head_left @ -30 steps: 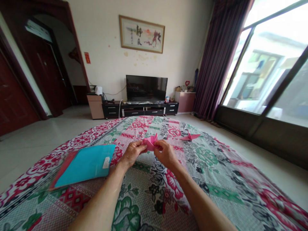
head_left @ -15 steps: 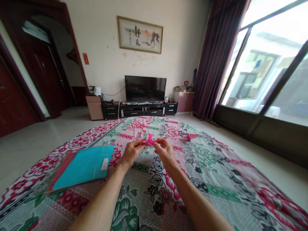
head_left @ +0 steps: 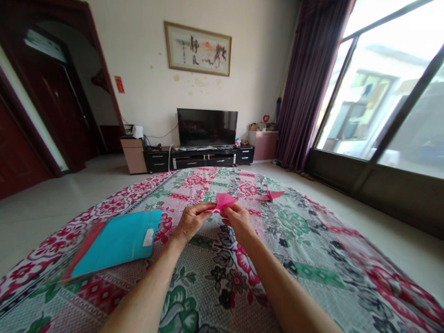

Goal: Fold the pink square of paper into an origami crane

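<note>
A small piece of folded pink paper (head_left: 225,201) is held up between both hands over the patterned cloth. My left hand (head_left: 193,219) pinches its left end between thumb and fingers. On the other side, my right hand (head_left: 240,220) grips the lower right part, with the fingertips partly hidden by the paper. Beyond my right hand a folded pink paper shape (head_left: 270,196) with pointed ends rests on the cloth. To the left lies a blue sheet pack (head_left: 118,241) in a clear sleeve, with a red edge and a white label.
The round table (head_left: 301,277) has a floral cloth. Past it stand a television (head_left: 207,127) on a low black cabinet (head_left: 194,160) and pinkish side cabinets. Dark curtains and a window are at the right, doors at the left.
The pink paper between my hands now shows a wider, spread flap at its top right. My right hand's fingers have moved in beneath it. The view has shifted slightly.
</note>
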Available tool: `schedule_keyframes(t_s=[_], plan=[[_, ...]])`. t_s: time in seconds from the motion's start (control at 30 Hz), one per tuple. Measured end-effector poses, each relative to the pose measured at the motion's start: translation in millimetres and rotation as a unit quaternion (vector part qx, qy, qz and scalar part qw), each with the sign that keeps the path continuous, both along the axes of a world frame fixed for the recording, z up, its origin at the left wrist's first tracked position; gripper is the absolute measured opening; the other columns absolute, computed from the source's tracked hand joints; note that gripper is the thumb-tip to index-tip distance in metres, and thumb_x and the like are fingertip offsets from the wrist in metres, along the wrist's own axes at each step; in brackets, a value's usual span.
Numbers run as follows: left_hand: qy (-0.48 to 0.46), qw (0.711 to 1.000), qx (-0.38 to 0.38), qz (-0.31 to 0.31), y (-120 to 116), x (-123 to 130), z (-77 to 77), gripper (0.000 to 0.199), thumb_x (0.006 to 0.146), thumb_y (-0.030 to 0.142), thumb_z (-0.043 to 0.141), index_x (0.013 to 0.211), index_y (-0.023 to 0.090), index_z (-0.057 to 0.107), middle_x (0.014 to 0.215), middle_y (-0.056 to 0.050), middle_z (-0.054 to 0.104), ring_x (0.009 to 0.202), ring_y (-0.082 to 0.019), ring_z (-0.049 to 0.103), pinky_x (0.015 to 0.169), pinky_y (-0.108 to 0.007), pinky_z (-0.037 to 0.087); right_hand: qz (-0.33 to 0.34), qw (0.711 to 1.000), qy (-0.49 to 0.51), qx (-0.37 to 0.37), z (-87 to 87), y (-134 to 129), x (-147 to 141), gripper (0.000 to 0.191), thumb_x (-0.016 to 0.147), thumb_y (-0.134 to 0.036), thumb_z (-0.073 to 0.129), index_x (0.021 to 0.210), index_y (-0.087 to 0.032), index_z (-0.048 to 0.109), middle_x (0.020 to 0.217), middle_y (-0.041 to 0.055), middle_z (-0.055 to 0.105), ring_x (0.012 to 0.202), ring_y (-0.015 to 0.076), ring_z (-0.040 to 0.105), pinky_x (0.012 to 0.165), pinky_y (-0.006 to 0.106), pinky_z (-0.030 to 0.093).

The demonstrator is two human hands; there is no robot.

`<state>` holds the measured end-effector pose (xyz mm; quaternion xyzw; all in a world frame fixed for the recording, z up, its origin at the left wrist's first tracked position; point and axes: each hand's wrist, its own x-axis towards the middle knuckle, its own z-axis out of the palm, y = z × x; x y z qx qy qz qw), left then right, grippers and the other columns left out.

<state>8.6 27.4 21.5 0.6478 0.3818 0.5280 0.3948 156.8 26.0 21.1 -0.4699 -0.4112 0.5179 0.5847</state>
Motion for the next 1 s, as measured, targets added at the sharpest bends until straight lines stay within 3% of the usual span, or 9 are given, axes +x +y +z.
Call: schedule_keyframes(t_s=[0.4, 0.57, 0.77, 0.9, 1.0], plan=[[0.044, 0.998, 0.040, -0.015, -0.5, 2.7, 0.6, 0.022, 0.072, 0.023, 0.061, 0.091, 0.021, 0.072, 0.105, -0.004, 0.068, 0.105, -0.020, 0.058, 0.096, -0.033, 0.042, -0.014, 1.000, 0.018, -0.008, -3.2, 2.4, -1.7, 0.017, 0.054, -0.025, 0.058, 0.069, -0.016, 0.060, 0.060, -0.0035, 0.059, 0.051, 0.0075, 0.049, 0.052, 0.021, 0.041], [0.042, 0.998, 0.034, -0.020, -2.1, 4.8, 1.6, 0.022, 0.072, 0.025, 0.061, 0.090, 0.022, 0.073, 0.106, -0.005, 0.068, 0.105, -0.021, 0.058, 0.096, -0.032, 0.042, 0.000, 1.000, 0.016, -0.006, -4.1, 1.4, -0.5, 0.020, 0.055, -0.027, 0.060, 0.071, -0.017, 0.061, 0.066, -0.0023, 0.061, 0.058, 0.0095, 0.053, 0.055, 0.021, 0.043], [0.040, 0.999, 0.027, -0.021, -4.4, 7.9, 4.5, 0.021, 0.070, 0.027, 0.062, 0.088, 0.021, 0.073, 0.101, -0.005, 0.070, 0.102, -0.022, 0.060, 0.094, -0.032, 0.043, -0.008, 1.000, 0.004, 0.001, -5.2, 3.1, -1.5, 0.021, 0.055, -0.025, 0.060, 0.074, -0.016, 0.060, 0.060, -0.0039, 0.058, 0.051, 0.0081, 0.048, 0.050, 0.020, 0.040], [0.027, 0.999, 0.022, -0.008, -3.5, 7.7, 3.6, 0.022, 0.070, 0.026, 0.062, 0.089, 0.021, 0.073, 0.100, -0.004, 0.070, 0.102, -0.022, 0.060, 0.094, -0.033, 0.042, 0.020, 0.999, 0.021, -0.015, -1.4, -1.1, -1.2, 0.022, 0.056, -0.027, 0.062, 0.076, -0.017, 0.060, 0.069, -0.0014, 0.061, 0.062, 0.0107, 0.054, 0.054, 0.021, 0.043], [0.022, 1.000, 0.012, -0.016, -3.0, 7.8, 2.3, 0.023, 0.070, 0.026, 0.062, 0.090, 0.021, 0.073, 0.100, -0.004, 0.070, 0.102, -0.022, 0.060, 0.094, -0.033, 0.042, 0.040, 0.999, 0.032, -0.019, -0.2, -2.3, -1.9, 0.021, 0.054, -0.025, 0.064, 0.073, -0.017, 0.060, 0.067, -0.0018, 0.062, 0.060, 0.0099, 0.055, 0.053, 0.020, 0.042]])
